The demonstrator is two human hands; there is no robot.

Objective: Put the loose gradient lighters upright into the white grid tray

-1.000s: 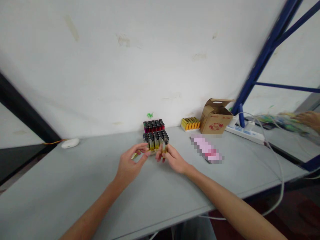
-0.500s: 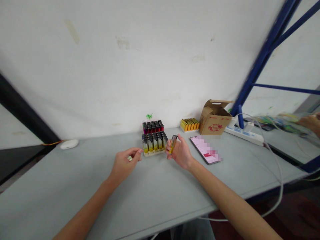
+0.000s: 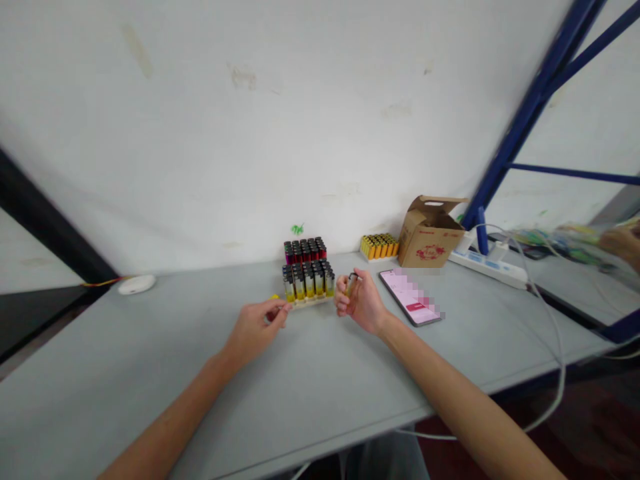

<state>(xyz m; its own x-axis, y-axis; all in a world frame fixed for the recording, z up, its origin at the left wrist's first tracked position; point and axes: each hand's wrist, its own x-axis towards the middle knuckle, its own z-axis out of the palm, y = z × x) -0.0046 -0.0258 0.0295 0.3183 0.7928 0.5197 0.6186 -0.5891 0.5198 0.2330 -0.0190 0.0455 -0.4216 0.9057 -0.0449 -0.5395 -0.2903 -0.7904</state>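
Note:
My right hand is closed around a lighter with a dark top, held upright just right of the front tray. To its left, my left hand is closed in a pinch by the tray's front left corner. A small yellow piece shows just beyond its fingers; whether the hand holds it I cannot tell. Between the hands stand clear-and-yellow lighters with black tops, upright in rows in a pale tray. Behind them is a second block of dark red and purple lighters.
Yellow-orange lighters stand in a tray at the wall, beside an open cardboard box. A phone lies right of my right hand. A power strip with a white cable, a white oval object and another person's hand are farther out.
My left hand has shifted slightly right toward the tray corner, and a yellow piece now shows beyond its fingers. In my right hand the lighter has turned more upright, with fingers wrapped further round it.

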